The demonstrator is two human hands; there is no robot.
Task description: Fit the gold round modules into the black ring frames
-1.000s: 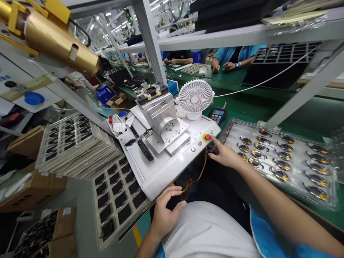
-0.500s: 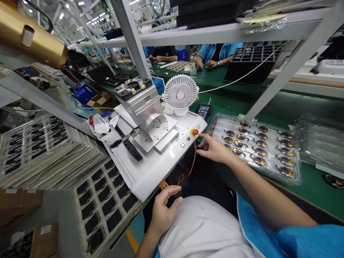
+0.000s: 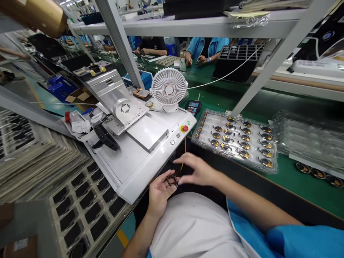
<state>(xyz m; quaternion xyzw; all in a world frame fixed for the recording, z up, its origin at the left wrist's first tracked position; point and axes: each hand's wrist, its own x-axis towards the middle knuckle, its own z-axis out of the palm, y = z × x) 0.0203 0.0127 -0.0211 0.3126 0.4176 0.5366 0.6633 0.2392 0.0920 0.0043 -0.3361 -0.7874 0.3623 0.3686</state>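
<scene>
A small dark ring-shaped part [image 3: 172,180] sits in the fingers of my left hand [image 3: 158,193], held low in front of my white shirt. My right hand [image 3: 200,170] is just to the right of it, fingers spread and slightly blurred, with nothing visible in them. Beyond both hands stands a white bench machine [image 3: 142,165], carrying a metal fixture [image 3: 110,93] on a sliding plate. Its front edge has a red stop button [image 3: 185,128] and a green-lit button [image 3: 188,123].
A clear tray [image 3: 200,143] of round black-and-gold parts lies on the green bench at right, stacked clear trays [image 3: 303,132] beyond. A white fan [image 3: 169,89] stands behind the machine. Left are a compartment tray [image 3: 77,200] and stacked trays [image 3: 51,165]. A gold cylinder [image 3: 40,16] hangs overhead.
The ring-shaped part is now in my left hand, which was empty. My right hand has come from beside the red button toward my left. The metal fixture has slid left on the machine.
</scene>
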